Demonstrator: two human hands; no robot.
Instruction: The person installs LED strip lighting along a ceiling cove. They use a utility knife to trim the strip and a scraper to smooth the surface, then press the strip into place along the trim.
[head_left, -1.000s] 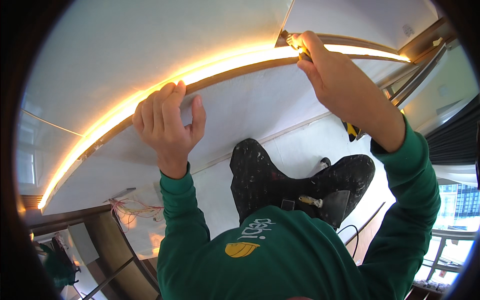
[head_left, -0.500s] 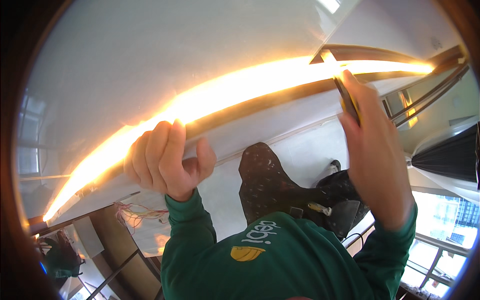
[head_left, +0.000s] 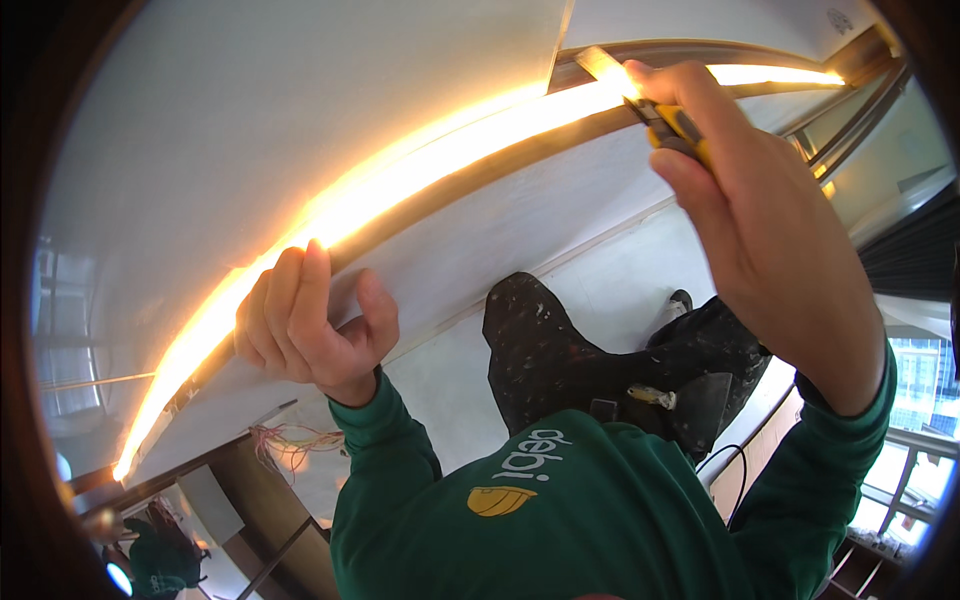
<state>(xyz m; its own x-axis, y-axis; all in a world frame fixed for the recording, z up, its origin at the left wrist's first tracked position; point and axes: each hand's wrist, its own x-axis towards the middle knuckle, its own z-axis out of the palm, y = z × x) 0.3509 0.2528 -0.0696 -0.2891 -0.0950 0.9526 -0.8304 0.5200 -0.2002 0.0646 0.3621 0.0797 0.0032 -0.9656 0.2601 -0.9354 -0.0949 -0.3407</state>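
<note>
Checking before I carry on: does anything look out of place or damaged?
Yes: reddish wires at the picture's lower left, below the left hand, look untidy, splayed in a loose tangle rather than bundled.

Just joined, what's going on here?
A person in a green sweatshirt is at a curved, glowing light strip. Their right hand holds a black-and-yellow bladed tool, its blade across the strip near the lower corner of a glossy panel; whether it touches anything isn't clear. Their left hand has its fingers at the brown ledge below the light, thumb apart. A wide-bladed scraper sits by their waist.
</note>
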